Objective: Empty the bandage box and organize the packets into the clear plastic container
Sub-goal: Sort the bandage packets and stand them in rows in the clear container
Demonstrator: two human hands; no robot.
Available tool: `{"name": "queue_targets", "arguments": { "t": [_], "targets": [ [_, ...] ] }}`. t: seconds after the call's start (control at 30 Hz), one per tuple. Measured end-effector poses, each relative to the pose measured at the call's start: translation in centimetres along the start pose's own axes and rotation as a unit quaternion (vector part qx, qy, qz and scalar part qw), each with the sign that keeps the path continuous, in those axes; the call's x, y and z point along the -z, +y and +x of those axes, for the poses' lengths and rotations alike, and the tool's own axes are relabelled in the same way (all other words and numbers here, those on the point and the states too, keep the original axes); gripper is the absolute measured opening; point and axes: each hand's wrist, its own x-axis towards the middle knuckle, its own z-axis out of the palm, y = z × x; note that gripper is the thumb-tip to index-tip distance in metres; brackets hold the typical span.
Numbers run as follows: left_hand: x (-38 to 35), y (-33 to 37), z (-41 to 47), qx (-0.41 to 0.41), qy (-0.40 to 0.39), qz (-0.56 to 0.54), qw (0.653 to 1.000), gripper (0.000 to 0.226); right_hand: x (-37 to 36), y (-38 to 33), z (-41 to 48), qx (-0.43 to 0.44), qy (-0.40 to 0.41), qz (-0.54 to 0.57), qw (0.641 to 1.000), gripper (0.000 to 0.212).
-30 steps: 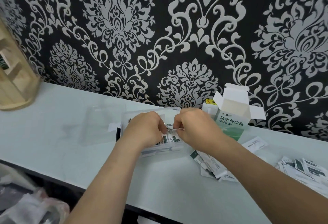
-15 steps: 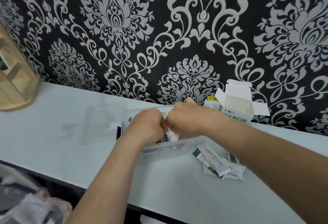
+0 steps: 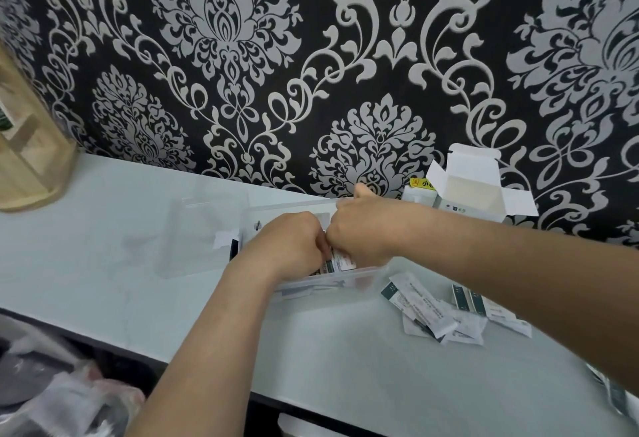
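Two bare hands meet knuckle to knuckle inside the clear plastic container (image 3: 359,277), which sits mid-tabletop (image 3: 345,367) towards the back edge. The left hand (image 3: 290,246) and right hand (image 3: 363,229) both curl their fingers closed on a stack of packets (image 3: 340,262) standing in it. Loose packets (image 3: 428,314) lie just right of the container. The opened bandage box (image 3: 473,191) stands at the back edge.

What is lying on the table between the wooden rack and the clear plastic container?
In the head view, a transparent lid lies flat there, close beside the clear plastic container and well apart from the wooden rack.
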Motion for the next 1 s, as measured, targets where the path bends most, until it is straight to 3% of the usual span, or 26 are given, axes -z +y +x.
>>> {"name": "queue_targets", "arguments": {
  "t": [0.13, 0.23, 0.37, 0.47, 0.57, 0.63, 0.73, 0.87, 1.0],
  "targets": [
    [0.1, 0.4, -0.2, -0.014, -0.013, -0.003, 1.0, 0.035, 0.4, 0.6, -0.2, 0.004, -0.009, 0.054, 0.999, 0.036],
    [0.3, 0.5, -0.1, -0.019, -0.033, -0.01, 0.999, 0.036, 0.7, 1.7, -1.2, -0.016, 0.048, 0.162, 0.986, 0.044],
    [0.2, 0.7, 0.2, -0.034, -0.054, -0.013, 0.998, 0.036, 0.4, 3.4, -4.0, -0.077, 0.199, 0.302, 0.929, 0.016],
    [0.6, 0.8, -0.1, -0.032, -0.023, -0.002, 0.999, 0.033, -0.7, 3.9, -6.9, -0.141, 0.24, 0.384, 0.881, 0.014],
    [1.6, 2.1, -1.1, -0.041, 0.053, -0.013, 0.998, 0.026, -2.8, 3.8, -10.2, -0.19, 0.224, 0.433, 0.852, 0.015],
    [1.5, 4.5, -2.3, -0.093, 0.086, -0.025, 0.992, 0.023, -4.7, 3.4, -12.3, -0.215, 0.188, 0.452, 0.845, 0.014],
    [-0.9, 8.1, -4.0, -0.192, 0.039, 0.002, 0.981, 0.027, -7.9, 2.5, -14.1, -0.231, 0.107, 0.436, 0.863, 0.008],
    [-5.4, 11.4, -4.9, -0.265, 0.007, 0.166, 0.95, 0.038, -11.4, 1.3, -15.5, -0.256, 0.048, 0.407, 0.875, 0.047],
    [-7.1, 11.6, -4.4, -0.264, 0.003, 0.213, 0.941, 0.046, -12.8, 1.3, -15.8, -0.265, 0.024, 0.395, 0.879, 0.067]
  ]
}}
